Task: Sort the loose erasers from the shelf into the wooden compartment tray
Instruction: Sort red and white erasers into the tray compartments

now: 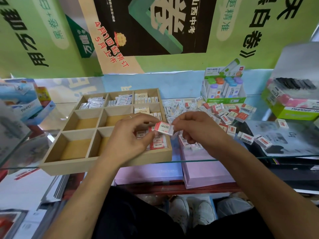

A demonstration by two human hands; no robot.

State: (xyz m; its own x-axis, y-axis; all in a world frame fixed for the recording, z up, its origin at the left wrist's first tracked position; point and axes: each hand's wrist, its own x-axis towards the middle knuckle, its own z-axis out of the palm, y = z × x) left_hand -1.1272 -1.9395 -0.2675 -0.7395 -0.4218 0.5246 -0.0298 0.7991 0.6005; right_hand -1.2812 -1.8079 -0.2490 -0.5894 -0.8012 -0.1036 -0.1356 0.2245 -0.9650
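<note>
step: placing one red-and-white eraser (163, 128) mid-frame over wooden tray (107, 167) | left hand (128, 137), right hand (193, 127) both pinching its ends | next: lower into lower-right compartment among matching erasers; loose pile (215, 111) remains right of tray

glass shelf (120, 80) | on it: wooden tray (107, 163), loose erasers (224, 112), green display box (224, 99)
</note>
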